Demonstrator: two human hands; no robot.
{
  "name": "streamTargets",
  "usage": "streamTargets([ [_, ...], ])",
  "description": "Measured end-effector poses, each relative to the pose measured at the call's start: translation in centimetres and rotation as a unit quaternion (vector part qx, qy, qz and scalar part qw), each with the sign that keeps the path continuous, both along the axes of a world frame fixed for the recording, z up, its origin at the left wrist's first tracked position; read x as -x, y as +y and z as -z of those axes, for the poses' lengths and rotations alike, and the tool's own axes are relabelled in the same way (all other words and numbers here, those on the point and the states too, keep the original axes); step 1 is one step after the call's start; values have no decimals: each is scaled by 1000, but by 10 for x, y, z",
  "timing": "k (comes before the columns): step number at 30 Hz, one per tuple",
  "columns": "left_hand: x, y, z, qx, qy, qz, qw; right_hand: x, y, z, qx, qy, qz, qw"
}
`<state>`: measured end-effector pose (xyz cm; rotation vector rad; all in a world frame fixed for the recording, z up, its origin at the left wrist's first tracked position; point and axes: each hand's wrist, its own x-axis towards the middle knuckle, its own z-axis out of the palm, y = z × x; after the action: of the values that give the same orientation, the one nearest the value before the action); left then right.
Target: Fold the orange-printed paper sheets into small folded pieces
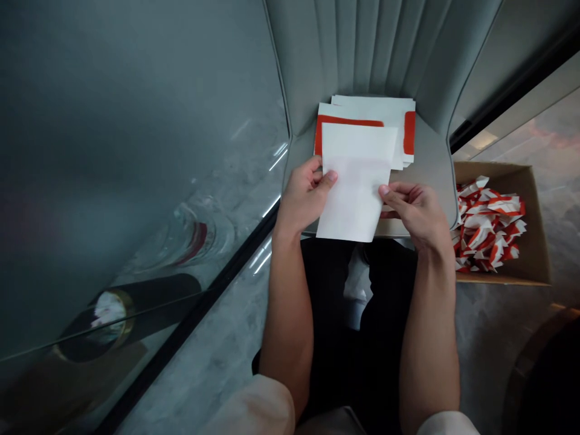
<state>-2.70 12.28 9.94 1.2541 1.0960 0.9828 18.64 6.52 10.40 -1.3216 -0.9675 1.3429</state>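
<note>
Over grey seat (pixel 432 169), frame centre: white sheet (pixel 356 193) held btwn both hands.
Left hand (pixel 302 200) pinches sheet's 9 o'clock edge, thumb on top; right hand (pixel 415 212) pinches 3 o'clock edge, fingers curled. Forearms angle inward. Red-white paper stack (pixel 401 118) at sheet's 12 o'clock, partly under it; cardboard box (pixel 537 241) w/ folded pieces (pixel 487 226) at 3 o'clock.

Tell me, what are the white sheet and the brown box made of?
The white sheet looks like thin matte paper: flat, crisp-edged, with a faint shade showing through. The brown box seems to be plain cardboard: dull tan, with stiff straight walls.
</note>
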Motion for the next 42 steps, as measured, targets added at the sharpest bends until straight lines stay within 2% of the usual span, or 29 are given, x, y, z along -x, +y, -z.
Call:
streamTargets([
  [8,1,2,-2,-9,36,-32,999,6,-7,-5,61,-14,-52,997],
  [13,1,2,-1,-10,49,-47,998,11,-13,-8,63,-11,-28,998],
  [17,2,2,1,-16,44,-61,997,12,-18,-10,89,-19,-74,993],
  [23,5,3,3,-20,44,-54,997,10,-22,-7,85,-32,-90,992],
  [30,10,2,6,-27,54,-41,997,3,-24,-7,93,-46,-178,979],
  [32,10,1,6,-38,68,-26,997,3,-23,-8,84,-34,-158,983],
  [36,4,0,1,-48,112,43,992,4,-19,-8,43,-10,-53,998],
  [38,0,0,-1,-40,125,73,989,4,-17,-5,34,-16,-15,999],
  [42,2,1,0,5,114,88,990,2,-15,1,29,-39,62,997],
])
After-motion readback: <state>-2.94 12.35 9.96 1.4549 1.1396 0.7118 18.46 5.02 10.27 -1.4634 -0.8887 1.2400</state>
